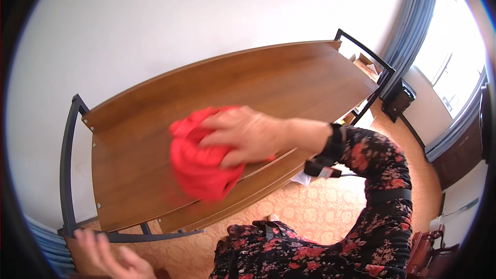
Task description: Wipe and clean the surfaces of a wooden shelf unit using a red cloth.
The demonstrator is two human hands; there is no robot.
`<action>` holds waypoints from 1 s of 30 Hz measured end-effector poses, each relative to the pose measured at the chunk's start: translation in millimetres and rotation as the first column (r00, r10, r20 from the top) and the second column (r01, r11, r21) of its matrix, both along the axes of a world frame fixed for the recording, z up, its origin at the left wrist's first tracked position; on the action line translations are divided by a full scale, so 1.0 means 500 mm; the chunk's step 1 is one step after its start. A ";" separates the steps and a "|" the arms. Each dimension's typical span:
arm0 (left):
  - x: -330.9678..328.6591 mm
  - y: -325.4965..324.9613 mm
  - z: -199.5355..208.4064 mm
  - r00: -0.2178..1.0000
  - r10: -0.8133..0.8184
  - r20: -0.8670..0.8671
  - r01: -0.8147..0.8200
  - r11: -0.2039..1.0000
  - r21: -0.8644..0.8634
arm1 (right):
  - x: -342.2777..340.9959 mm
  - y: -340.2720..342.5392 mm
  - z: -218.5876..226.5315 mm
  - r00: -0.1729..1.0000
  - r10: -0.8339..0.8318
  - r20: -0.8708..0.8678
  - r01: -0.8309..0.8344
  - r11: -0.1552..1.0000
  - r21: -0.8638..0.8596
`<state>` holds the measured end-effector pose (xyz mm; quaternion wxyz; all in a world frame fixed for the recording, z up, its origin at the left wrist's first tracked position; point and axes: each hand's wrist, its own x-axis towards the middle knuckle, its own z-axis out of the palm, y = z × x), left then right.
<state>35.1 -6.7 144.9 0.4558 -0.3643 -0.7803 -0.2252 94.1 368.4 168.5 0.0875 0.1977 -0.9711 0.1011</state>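
Toward the shelf's near edge [289, 90], the cloth [199, 168] is clutched by the right hand [248, 134]; the left hand [113, 259] is held spread off its near-left corner.

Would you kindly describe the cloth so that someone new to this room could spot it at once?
Find the long brown wooden shelf beside the white wall. Over its left half, look under the person's right hand for a bunched-up cloth. It is plain bright red, unlike the brown wood around it and the dark sleeve scattered with flowers.
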 end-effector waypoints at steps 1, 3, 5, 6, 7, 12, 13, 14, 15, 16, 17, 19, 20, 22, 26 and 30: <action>-0.017 -0.011 0.004 0.978 0.134 -0.157 -0.120 0.988 0.096 | -0.007 0.043 -0.003 0.989 -0.144 0.044 0.143 0.989 0.035; -0.066 -0.025 -0.001 0.968 0.170 -0.185 -0.147 0.980 0.131 | -0.007 0.160 0.011 0.852 -0.491 0.180 0.489 0.870 0.063; -0.098 -0.043 -0.007 0.956 0.202 -0.215 -0.164 0.970 0.179 | 0.032 0.275 0.022 0.582 -0.782 0.223 0.771 0.617 0.155; -0.110 -0.034 -0.014 0.998 0.043 -0.050 -0.023 0.940 0.340 | 0.072 0.377 -0.001 0.461 -0.869 0.181 0.846 0.491 0.208; -0.117 -0.035 -0.020 0.988 -0.122 0.092 0.061 0.866 0.496 | 0.092 0.420 0.000 0.352 -0.916 0.194 0.885 0.393 0.249; -0.080 -0.021 -0.037 0.834 -0.206 0.512 0.055 0.954 0.294 | 0.077 0.451 -0.002 0.088 -0.974 0.210 0.973 0.129 0.189; -0.067 -0.006 -0.045 0.806 -0.328 0.492 0.102 0.897 0.431 | 0.052 0.413 -0.003 0.089 -0.972 0.219 0.978 0.127 0.166; -0.055 0.001 -0.046 0.775 -0.441 0.453 0.140 0.818 0.558 | 0.027 0.357 0.003 0.141 -0.967 0.211 0.967 0.180 0.178; -0.047 0.006 -0.041 0.776 -0.439 0.454 0.141 0.821 0.554 | 0.007 0.303 0.018 0.189 -0.956 0.225 0.952 0.235 0.197; -0.044 0.012 -0.037 0.802 -0.413 0.431 0.113 0.814 0.569 | -0.011 0.256 0.027 0.273 -0.936 0.224 0.930 0.316 0.189; -0.042 0.011 -0.036 0.830 -0.377 0.412 0.078 0.809 0.583 | -0.039 0.197 0.036 0.357 -0.906 0.226 0.896 0.401 0.190; -0.042 0.005 -0.034 0.843 -0.348 0.411 0.046 0.806 0.590 | -0.086 0.084 0.053 0.553 -0.807 0.209 0.772 0.590 0.235; -0.041 0.011 -0.032 0.850 -0.336 0.406 0.027 0.797 0.603 | -0.100 0.048 0.057 0.656 -0.728 0.199 0.695 0.685 0.216; -0.038 0.021 -0.028 0.848 -0.327 0.417 0.030 0.815 0.578 | -0.107 -0.033 0.069 0.841 -0.516 0.161 0.490 0.854 0.175; -0.046 0.041 -0.041 0.814 -0.377 0.443 0.065 0.816 0.575 | -0.033 -0.115 0.045 0.999 0.028 -0.042 -0.023 0.995 0.100; -0.100 0.016 -0.061 0.830 -0.350 0.435 0.080 0.846 0.528 | 0.078 -0.039 0.020 1.000 -0.008 -0.023 0.008 1.000 -0.015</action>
